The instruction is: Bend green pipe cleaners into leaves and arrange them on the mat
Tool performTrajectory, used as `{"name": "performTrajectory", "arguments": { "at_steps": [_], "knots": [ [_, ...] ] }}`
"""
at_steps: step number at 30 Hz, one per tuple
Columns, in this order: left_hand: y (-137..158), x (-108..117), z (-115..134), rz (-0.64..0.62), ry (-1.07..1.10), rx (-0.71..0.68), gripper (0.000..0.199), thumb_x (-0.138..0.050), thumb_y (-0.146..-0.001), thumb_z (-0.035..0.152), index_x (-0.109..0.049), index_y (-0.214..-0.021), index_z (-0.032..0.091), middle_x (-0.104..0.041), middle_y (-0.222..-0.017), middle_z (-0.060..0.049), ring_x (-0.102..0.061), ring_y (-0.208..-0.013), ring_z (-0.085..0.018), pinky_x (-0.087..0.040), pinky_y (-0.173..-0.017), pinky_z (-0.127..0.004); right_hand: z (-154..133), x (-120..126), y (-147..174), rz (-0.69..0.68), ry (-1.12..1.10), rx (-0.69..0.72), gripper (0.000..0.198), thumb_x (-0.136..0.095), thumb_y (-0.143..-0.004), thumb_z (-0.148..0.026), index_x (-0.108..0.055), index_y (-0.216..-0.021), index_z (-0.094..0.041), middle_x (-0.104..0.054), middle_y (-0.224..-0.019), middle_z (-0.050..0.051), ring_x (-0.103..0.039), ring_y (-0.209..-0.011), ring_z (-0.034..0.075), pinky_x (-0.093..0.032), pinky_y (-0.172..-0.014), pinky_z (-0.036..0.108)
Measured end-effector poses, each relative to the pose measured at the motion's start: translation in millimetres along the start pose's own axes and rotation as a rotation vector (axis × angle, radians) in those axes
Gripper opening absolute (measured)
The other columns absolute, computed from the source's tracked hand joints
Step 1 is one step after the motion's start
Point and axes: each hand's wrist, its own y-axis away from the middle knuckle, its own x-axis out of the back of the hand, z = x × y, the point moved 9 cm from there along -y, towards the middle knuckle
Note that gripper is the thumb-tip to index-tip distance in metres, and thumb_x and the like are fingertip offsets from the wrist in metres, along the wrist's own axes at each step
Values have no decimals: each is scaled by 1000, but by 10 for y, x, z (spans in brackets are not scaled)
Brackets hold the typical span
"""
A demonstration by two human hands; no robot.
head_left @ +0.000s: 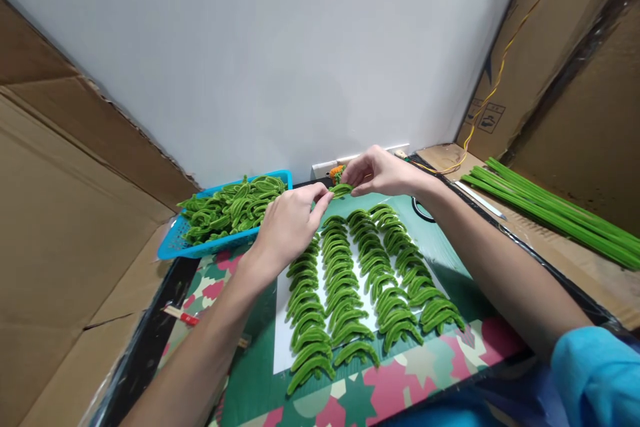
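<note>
At far end of rows: left hand, right hand, both pinching green strip; basket leftward.

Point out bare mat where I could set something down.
Bare green mat shows between the rightmost row of curved green fuzzy pieces and the right forearm; a narrower strip lies between the white paper and the left forearm. Crowded: the paper, under four rows, and the blue basket, heaped with similar pieces.
</note>
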Motion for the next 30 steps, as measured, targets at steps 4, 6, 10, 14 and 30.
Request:
{"name": "performTrajectory", "arguments": {
  "at_steps": [4, 6, 10, 14, 30],
  "knots": [
    [0, 26, -32, 39, -15, -2, 32, -50, -108, 40, -77, -105, 24, -80, -94, -4, -70, -80, -24, -38, -68, -33, -15, 41, 16, 7, -5, 28, 28, -89, -72, -24, -82, -96, -14, -81, -90, 5, -74, -81, 16, -63, -79, 31],
    [5, 34, -28, 50, -5, -8, 31, -51, -108, 40, -77, -106, 24, -81, -95, -4, -70, -80, -23, -39, -68, -33, -31, 57, 25, 15, 5, 41, 26, -87, -74, -24, -81, -97, -13, -81, -92, 6, -74, -82, 17, -62, -78, 31],
    [6, 21, -2, 53, 12, -17, 31, -53, -107, 41, -78, -106, 24, -81, -97, -4, -70, -80, -23, -40, -68, -33, -52, 60, 30, 37, 35, 48, 25, -84, -77, -25, -81, -99, -12, -81, -95, 7, -74, -85, 18, -60, -79, 32],
    [2, -21, 5, 34, 16, -15, 31, -54, -106, 43, -79, -103, 24, -81, -93, -4, -67, -75, -21, -39, -66, -32, -78, 37, 20, 56, 115, 58, 20, -81, -81, -26, -81, -96, -12, -81, -92, 7, -72, -81, 17, -57, -73, 31],
    [-50, -10, -173, 24, 178, 80, 34, -54, -102, 44, -73, -84, 22, -73, -70, 0, -61, -63, -18, -36, -63, -32, 699, 394, 186, 122, 943, -362, 27, -75, -77, -6, -84, -95, -24, -82, -102, 5, -73, -94, 25, -47, -73, 29]
  ]
}}
